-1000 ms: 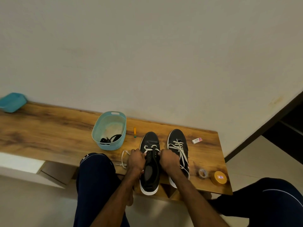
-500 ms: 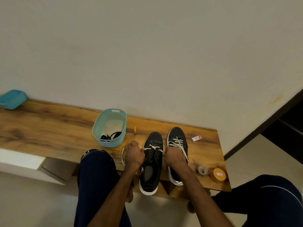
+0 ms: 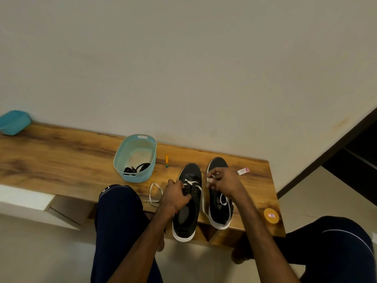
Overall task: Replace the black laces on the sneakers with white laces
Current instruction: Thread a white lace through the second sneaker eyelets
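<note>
Left hand (image 3: 176, 196): I see the fingers curled over the left side of the left sneaker (image 3: 187, 213), gripping its upper by the eyelets.
Right hand (image 3: 224, 181): fingertips pinching the white lace (image 3: 190, 182), held above the right sneaker (image 3: 217, 163), at 2 o'clock from the left hand.
White lace: crossed at the front eyelets of the left sneaker. One strand runs between the two sneakers up to the right hand. The other end loops loose on the bench (image 3: 61, 160) at 9 o'clock from the left hand.
Sneakers: side by side on the bench, toes at 12 o'clock toward the wall, heels over the near edge.
Right sneaker: I see white lacing (image 3: 223, 199) in it, mostly hidden by the wrist.
Black laces (image 3: 136, 168): in the basket (image 3: 122, 160), at 10 o'clock from the left sneaker.
Marker (image 3: 166, 160): between basket and sneakers.
Eraser (image 3: 243, 171): 2 o'clock from the right sneaker.
Tin (image 3: 271, 215): 4 o'clock, near the bench corner.
Tub (image 3: 13, 122): far end of the bench, 9 o'clock.
</note>
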The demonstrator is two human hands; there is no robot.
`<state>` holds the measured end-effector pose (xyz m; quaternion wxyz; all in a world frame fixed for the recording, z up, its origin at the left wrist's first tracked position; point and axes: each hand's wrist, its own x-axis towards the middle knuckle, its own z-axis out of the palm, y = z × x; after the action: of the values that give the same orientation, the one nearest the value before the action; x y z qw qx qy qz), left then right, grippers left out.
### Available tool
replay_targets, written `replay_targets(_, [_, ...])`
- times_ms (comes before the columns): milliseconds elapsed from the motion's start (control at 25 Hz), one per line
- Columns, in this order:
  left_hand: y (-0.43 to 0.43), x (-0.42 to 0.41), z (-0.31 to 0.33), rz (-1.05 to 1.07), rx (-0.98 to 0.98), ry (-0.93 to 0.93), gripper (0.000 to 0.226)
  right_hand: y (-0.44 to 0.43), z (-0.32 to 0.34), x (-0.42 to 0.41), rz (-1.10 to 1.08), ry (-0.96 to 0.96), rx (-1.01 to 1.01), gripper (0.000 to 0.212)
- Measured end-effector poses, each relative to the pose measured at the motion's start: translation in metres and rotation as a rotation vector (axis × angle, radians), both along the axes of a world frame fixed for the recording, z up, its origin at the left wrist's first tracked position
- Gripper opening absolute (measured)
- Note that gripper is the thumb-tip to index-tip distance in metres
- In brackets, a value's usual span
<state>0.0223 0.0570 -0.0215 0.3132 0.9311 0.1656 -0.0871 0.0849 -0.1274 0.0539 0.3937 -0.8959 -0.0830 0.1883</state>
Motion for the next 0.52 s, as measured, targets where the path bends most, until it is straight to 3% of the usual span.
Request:
replay_targets(160, [-0.003,0.001,0.002,0.046,-0.027,-0.042,0.022,0.025,-0.027,0.005,-0.006,-0.068,0.005,0.011])
replay_targets(320, [0.007,0.004,-0.004,0.120,-0.124,-0.020,0.022,0.048,-0.069,-0.005,0.081,-0.045,-0.042,0.003])
replay_targets(520, [0.010,0.008,-0.011,0.152,-0.174,-0.012,0.029,0.056,-0.087,-0.009,-0.001,-0.108,-0.001,0.009])
